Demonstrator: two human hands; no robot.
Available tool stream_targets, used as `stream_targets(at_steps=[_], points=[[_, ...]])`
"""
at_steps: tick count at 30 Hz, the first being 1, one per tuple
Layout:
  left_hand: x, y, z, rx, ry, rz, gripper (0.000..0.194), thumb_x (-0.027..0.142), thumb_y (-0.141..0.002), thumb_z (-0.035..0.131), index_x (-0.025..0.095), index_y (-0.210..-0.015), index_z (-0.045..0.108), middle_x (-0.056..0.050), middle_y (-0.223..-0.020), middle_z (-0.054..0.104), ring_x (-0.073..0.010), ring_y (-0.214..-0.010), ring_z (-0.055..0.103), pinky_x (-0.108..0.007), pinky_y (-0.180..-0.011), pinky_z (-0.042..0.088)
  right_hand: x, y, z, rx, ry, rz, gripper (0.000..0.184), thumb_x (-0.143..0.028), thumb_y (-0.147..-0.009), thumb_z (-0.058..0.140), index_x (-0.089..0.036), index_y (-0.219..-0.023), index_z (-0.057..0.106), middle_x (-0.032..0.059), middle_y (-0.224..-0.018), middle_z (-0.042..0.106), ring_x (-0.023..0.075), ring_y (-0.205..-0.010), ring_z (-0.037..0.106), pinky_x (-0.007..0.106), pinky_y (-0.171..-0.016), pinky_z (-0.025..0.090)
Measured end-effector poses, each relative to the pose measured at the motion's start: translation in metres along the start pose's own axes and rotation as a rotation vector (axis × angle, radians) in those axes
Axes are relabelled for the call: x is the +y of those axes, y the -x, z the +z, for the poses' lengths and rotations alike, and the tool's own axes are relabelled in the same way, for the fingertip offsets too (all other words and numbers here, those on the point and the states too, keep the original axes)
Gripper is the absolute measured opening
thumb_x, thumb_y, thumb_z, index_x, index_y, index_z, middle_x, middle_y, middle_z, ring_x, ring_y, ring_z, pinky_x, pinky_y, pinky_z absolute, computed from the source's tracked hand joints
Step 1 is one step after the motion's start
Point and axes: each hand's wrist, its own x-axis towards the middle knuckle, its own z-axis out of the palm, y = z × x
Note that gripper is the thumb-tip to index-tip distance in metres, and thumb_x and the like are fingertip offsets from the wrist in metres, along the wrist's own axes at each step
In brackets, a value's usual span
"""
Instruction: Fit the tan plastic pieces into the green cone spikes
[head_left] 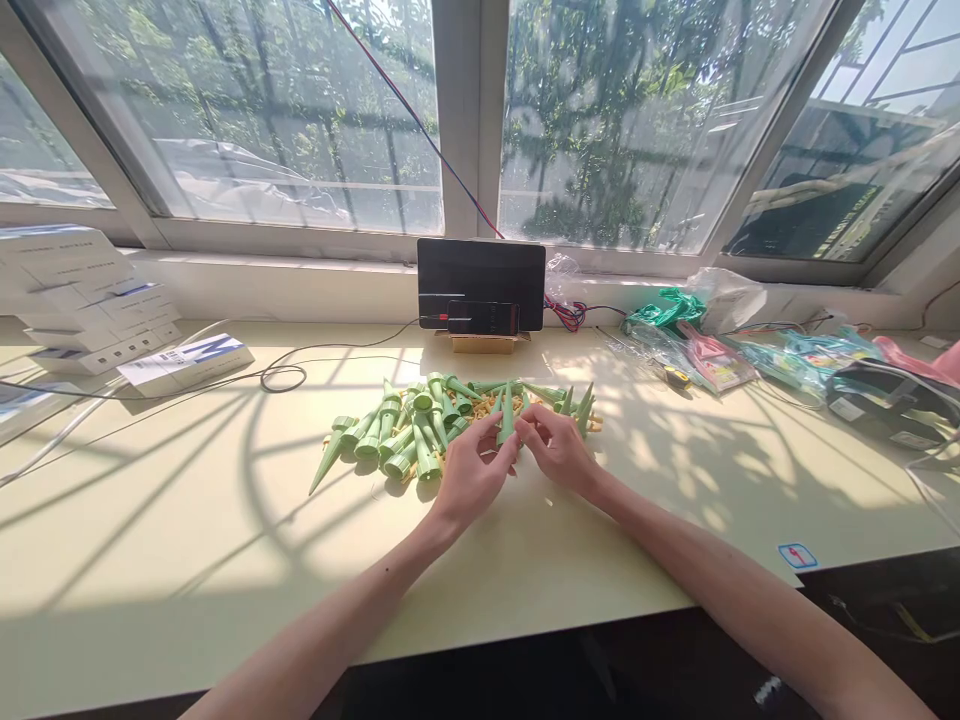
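Observation:
A pointed green plastic spike (507, 412) stands tip up between my two hands. My left hand (472, 468) is closed around its lower part, the thumb toward me. On the other side, my right hand (561, 452) is closed too, its thumb and fingertips pinched against the spike's lower right side. The fingers hide the base of the spike. Just beyond and to the left lies a pile of similar green spikes (415, 432), some with their round, wide ends facing me. Small yellowish-tan pieces (484, 408) are mixed in among them. More spikes (583, 408) point upward behind my right hand.
A black tablet (480, 265) with a phone (484, 318) before it leans at the window. White boxes (97, 295) are stacked at left, near a looped cable (283, 378). Plastic bags (716, 355) and a black and yellow tool (675, 376) lie at right.

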Motion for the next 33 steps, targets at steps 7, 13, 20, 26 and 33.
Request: stream_targets(at_steps=[7,13,20,26,33], points=[[0.002,0.000,-0.001,0.002,-0.012,-0.030,0.058,0.042,-0.082,0.070,0.008,-0.128,0.060,-0.001,-0.075,0.068,-0.0155,-0.057,0.067,-0.031,-0.059,0.058,0.005,-0.003,-0.004,0.038,0.140,-0.108,0.034,-0.046,-0.100,0.047,-0.020,-0.078,0.054,-0.0033,-0.061,0.049,0.0116,-0.053,0.041,0.025,-0.056,0.033],[0.002,0.000,-0.001,0.015,-0.022,-0.039,0.058,0.046,-0.082,0.072,0.009,-0.125,0.063,0.000,-0.066,0.067,-0.0156,-0.055,0.066,-0.030,-0.059,0.058,0.010,-0.004,-0.009,0.006,0.276,-0.216,0.039,-0.042,-0.103,0.041,-0.020,-0.074,0.054,-0.0006,-0.067,0.049,0.0131,-0.058,0.042,0.025,-0.060,0.033],[0.005,0.002,-0.001,-0.006,-0.008,-0.054,0.056,0.045,-0.081,0.073,0.009,-0.123,0.064,0.001,-0.064,0.065,-0.0147,-0.053,0.065,-0.030,-0.058,0.058,0.014,-0.004,-0.010,-0.013,0.332,-0.302,0.039,-0.036,-0.105,0.036,-0.021,-0.071,0.049,0.0012,-0.068,0.050,0.0142,-0.059,0.038,0.026,-0.059,0.028],[-0.002,0.002,0.000,-0.042,0.026,-0.041,0.056,0.043,-0.081,0.074,0.010,-0.125,0.061,0.001,-0.069,0.063,-0.0152,-0.056,0.065,-0.031,-0.054,0.059,0.015,-0.002,-0.006,0.040,0.269,-0.252,0.043,-0.041,-0.103,0.037,-0.022,-0.065,0.041,-0.0020,-0.060,0.040,0.0131,-0.054,0.032,0.026,-0.056,0.026],[-0.011,0.003,0.000,-0.037,-0.079,0.092,0.050,0.042,-0.082,0.072,0.013,-0.123,0.063,-0.004,-0.088,0.065,-0.0142,-0.061,0.066,-0.031,-0.056,0.061,0.009,0.001,0.002,0.127,0.147,-0.086,0.051,-0.052,-0.100,0.040,-0.023,-0.059,0.031,-0.0040,-0.053,0.031,0.0125,-0.051,0.025,0.027,-0.054,0.025]])
